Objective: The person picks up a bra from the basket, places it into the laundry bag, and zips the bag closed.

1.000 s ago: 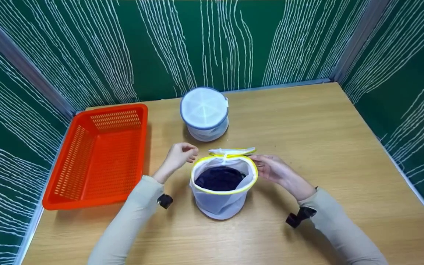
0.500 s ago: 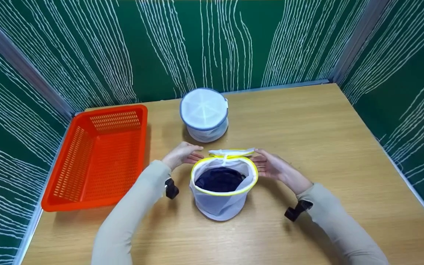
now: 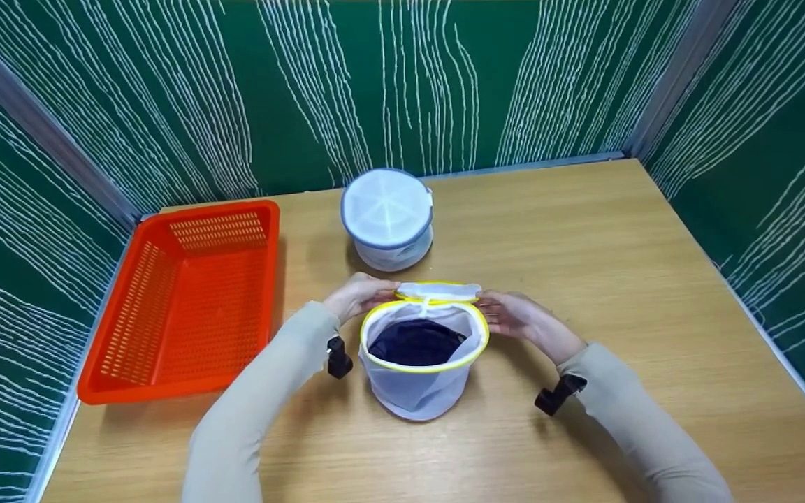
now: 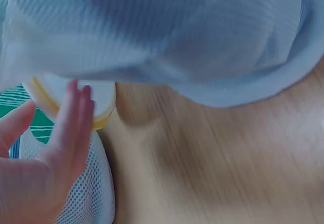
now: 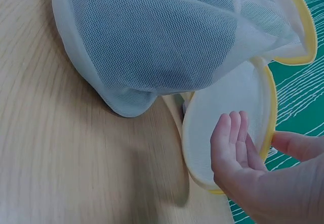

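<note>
A white mesh laundry bag [image 3: 420,391] with a yellow zip rim stands upright at the table's middle, its mouth uncovered. Dark cloth [image 3: 416,342] lies inside it. Hinged at the far side of the mouth, the round lid [image 3: 439,292] is folded back. My left hand [image 3: 360,296] is at the lid's left end, fingers extended and thumb apart in the left wrist view. At the lid's right end is my right hand [image 3: 514,318]. In the right wrist view its thumb is at the yellow edge and its loosely bent fingers are in front of the mesh.
Behind, a second white mesh laundry bag [image 3: 387,209] with a blue-grey rim stands with its lid down. An orange plastic basket [image 3: 273,279] is on the left of the wooden table [image 3: 570,230]. Green walls [image 3: 444,77] with white lines enclose the back and sides.
My left hand has moved right, from beside the bag to the lid's left end, its fingers straightening. The lid has tilted to show more of its face. The right hand has shifted slightly.
</note>
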Motion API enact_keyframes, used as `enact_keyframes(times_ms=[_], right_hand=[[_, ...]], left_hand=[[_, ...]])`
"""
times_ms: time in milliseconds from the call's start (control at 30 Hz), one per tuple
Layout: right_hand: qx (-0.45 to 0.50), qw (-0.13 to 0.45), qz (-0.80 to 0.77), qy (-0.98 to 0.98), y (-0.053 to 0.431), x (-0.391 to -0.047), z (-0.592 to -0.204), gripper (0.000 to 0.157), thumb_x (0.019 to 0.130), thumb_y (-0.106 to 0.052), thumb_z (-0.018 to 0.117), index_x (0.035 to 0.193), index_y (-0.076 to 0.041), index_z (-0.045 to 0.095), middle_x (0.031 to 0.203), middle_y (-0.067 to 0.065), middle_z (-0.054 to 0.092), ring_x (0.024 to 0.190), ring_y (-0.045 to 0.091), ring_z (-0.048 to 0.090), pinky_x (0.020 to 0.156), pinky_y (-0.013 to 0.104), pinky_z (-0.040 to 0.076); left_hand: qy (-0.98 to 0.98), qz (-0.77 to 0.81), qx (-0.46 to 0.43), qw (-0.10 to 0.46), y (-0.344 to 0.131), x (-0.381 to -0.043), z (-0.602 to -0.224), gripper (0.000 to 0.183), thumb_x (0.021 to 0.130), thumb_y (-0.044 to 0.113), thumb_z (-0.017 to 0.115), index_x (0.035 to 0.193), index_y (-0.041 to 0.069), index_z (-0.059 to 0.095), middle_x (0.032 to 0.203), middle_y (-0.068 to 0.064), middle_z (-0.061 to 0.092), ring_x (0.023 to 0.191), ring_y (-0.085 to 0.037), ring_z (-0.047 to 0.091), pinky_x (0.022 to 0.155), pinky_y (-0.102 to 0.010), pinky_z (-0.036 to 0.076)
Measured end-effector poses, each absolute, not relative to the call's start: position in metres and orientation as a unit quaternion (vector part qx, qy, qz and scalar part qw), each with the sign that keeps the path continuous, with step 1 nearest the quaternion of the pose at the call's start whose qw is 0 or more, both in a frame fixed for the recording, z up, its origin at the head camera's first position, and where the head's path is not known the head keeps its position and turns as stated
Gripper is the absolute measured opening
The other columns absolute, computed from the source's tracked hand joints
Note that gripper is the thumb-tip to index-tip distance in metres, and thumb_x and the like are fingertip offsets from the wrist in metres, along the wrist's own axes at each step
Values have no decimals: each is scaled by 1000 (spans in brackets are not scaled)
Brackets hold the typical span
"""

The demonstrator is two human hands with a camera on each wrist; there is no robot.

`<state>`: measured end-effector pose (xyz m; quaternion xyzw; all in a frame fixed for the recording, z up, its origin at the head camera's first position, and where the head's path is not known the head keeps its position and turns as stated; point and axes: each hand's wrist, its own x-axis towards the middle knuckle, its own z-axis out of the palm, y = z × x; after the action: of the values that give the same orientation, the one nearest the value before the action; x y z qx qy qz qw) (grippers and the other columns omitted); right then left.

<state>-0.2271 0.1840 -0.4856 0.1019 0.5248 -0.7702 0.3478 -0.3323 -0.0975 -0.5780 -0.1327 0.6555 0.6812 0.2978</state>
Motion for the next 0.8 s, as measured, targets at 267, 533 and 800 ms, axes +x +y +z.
enact_keyframes(times_ms=[267,533,800], right_hand=[[86,327,-784,520,185,-224,-483,24,91,-7,40,76,-7,59,72,5,65,67,13,61,65,21,50],[103,306,-805,498,186,-219,-479,19,88,0,45,75,-1,60,73,11,64,72,19,64,72,26,51],[115,284,-818,486,188,-215,-475,10,86,6,46,85,2,55,75,12,63,72,19,63,76,28,50]], left_hand=[[621,703,-161,306,-87,-270,-476,31,79,-10,56,110,-12,54,92,-17,64,82,-19,63,80,-27,48],[616,705,-144,321,-86,-249,-445,38,80,-12,53,118,-12,47,83,-13,63,72,-17,63,80,-28,48],[628,712,-112,293,-86,-250,-457,35,79,-12,55,113,-11,51,77,-12,63,67,-19,63,70,-28,52]])
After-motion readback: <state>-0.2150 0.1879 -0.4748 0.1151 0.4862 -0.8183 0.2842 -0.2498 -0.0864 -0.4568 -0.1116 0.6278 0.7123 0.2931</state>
